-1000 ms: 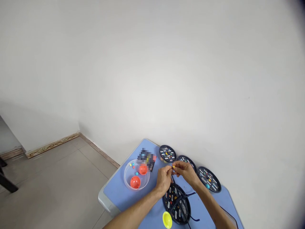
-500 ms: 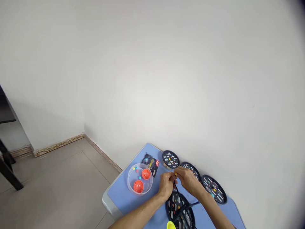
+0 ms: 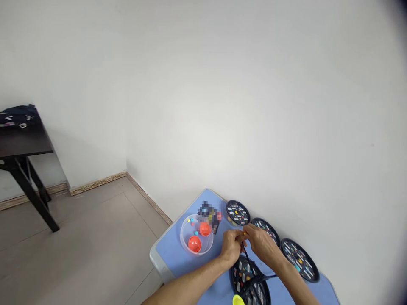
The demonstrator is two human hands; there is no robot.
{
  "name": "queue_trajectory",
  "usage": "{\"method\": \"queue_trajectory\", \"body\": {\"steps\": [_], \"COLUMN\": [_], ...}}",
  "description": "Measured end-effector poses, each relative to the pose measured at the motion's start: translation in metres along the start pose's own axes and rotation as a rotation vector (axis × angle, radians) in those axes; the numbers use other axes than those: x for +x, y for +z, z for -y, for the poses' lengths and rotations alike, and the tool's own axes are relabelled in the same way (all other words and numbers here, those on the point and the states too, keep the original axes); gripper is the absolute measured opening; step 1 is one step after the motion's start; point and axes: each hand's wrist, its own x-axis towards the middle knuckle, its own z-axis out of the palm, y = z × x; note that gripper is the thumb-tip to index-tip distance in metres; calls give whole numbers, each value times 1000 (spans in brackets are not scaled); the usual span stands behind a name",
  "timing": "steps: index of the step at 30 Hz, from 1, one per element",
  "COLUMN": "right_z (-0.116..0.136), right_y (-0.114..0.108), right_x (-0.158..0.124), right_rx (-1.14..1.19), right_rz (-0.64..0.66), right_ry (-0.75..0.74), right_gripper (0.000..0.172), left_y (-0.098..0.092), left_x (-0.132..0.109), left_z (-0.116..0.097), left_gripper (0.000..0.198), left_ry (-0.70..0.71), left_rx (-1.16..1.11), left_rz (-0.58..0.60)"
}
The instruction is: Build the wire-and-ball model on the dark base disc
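Fronting wall (image 3: 222,106) — blue table (image 3: 171,250); left grip (image 3: 231,247) pinching black strip (image 3: 247,254), right grip (image 3: 261,245) seemingly yellow bit (image 3: 245,233).

Room on blue-topped desk (image 3: 170,250) between my left hand (image 3: 231,246) and round translucent tub (image 3: 187,234); three round black trays (image 3: 300,259) crowd my right hand (image 3: 261,242).

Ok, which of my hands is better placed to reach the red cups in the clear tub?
Probably your left hand: it's nearer the clear tub with the red cups, while your right hand is farther right. Both hands meet at a small yellow piece.
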Motion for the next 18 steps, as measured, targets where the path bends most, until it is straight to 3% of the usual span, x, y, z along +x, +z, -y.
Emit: {"method": "queue_trajectory", "body": {"steps": [10, 18], "right_z": [0, 5], "right_y": [9, 0], "right_x": [4, -1], "right_rx": [-33, -18], "right_rz": [19, 27], "right_ry": [16, 40], "right_gripper": [29, 29], "left_y": [1, -2], "left_x": [-2, -1], "left_z": [-1, 0], "left_gripper": [45, 25], "left_ry": [0, -24], "left_rx": [-9, 32], "left_rz": [-22, 37]}}
